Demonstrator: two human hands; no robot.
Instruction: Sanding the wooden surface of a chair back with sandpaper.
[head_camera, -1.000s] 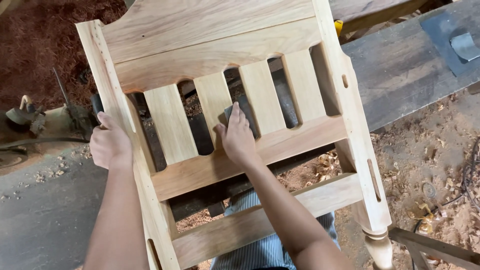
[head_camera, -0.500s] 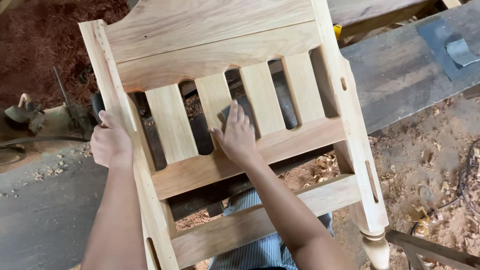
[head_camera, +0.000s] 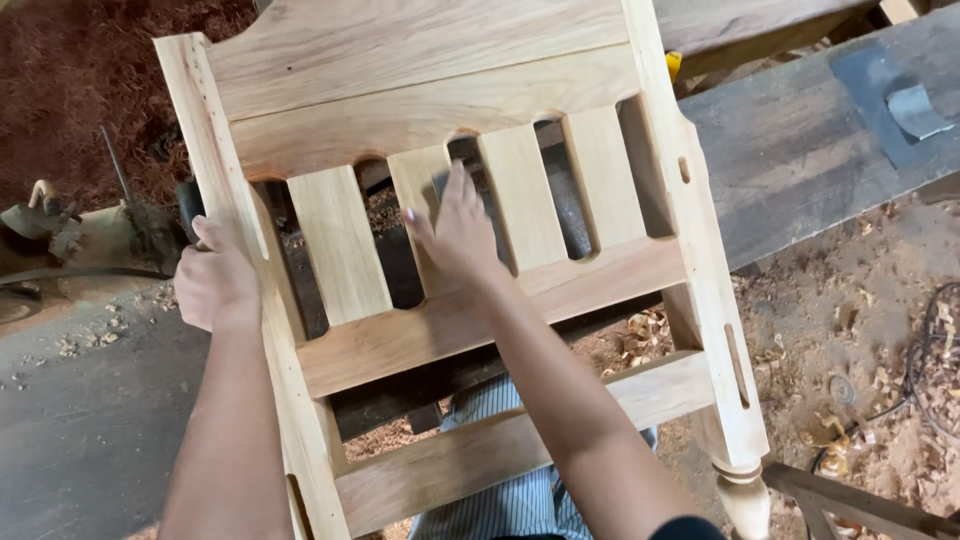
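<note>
We grip the left post of the pale wooden chair back, which fills mid-frame, with our left hand. Our right hand presses a dark sanding pad flat against a centre slat, fingers extended.

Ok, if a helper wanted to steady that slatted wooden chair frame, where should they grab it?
Probably the free right post, gripped from the outer side: it is a long bare edge. The left hand already clasps the left post, and the right hand works on the slats.
</note>
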